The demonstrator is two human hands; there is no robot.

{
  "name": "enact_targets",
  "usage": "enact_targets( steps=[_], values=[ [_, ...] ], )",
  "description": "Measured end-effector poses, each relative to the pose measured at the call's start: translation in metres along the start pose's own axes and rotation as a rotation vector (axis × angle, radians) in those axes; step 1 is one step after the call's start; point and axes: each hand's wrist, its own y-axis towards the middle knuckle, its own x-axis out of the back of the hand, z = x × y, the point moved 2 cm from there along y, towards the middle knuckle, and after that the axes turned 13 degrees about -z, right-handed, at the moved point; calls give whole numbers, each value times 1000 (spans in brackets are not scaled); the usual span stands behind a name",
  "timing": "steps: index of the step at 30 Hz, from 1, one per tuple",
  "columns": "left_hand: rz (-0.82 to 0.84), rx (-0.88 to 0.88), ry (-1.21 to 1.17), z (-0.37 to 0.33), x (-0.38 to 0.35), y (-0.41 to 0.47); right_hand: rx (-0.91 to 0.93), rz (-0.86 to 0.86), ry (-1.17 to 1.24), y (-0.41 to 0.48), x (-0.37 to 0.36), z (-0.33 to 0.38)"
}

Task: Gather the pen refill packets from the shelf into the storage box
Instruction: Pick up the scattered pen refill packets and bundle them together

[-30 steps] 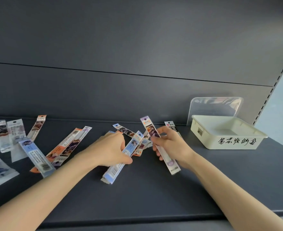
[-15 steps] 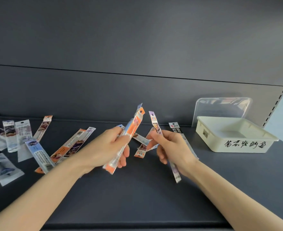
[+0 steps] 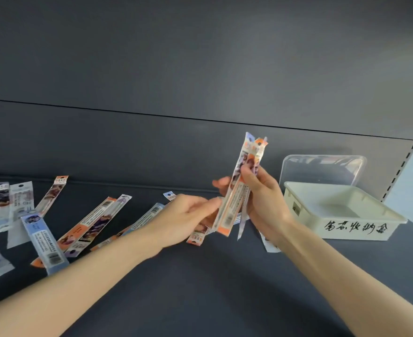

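The person's right hand (image 3: 261,198) grips a bunch of packets (image 3: 245,171), holding them nearly upright above the dark shelf (image 3: 212,288), thumb across the front. The left hand (image 3: 188,215) reaches in at the lower end of that bunch; it is blurred, and I cannot tell whether its fingers pinch anything. The cream box (image 3: 361,227) sits on the shelf just to the right of the raised hand, a clear lid (image 3: 322,169) leaning on the wall behind it. More loose packets (image 3: 88,224) lie scattered over the shelf's left side, some overlapping
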Motion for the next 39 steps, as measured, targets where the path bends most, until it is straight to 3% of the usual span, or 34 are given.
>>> enact_targets(
  steps=[4,7,10,17,29,32,36,39],
  values=[
    [-183,-97,493,14,17,28,-52,-45,-16,11,13,-3],
    [-101,-135,769,24,5,36,-61,-33,-115,14,16,-13],
    [-80,-171,846,30,-7,31,-42,-29,-206,13,21,-19],
    [-225,-148,672,31,-4,24,-78,-33,-196,7,21,-25],
    [-300,62,306,28,9,31,-138,-55,-265,5,19,-31],
    [-346,82,101,17,20,27,-21,-92,-256,4,20,-21],
    [-134,163,-124,-2,27,18,231,-75,-386,1,17,-7],
    [-78,175,-149,-6,30,16,321,-48,-528,1,15,-6]
  ],
)
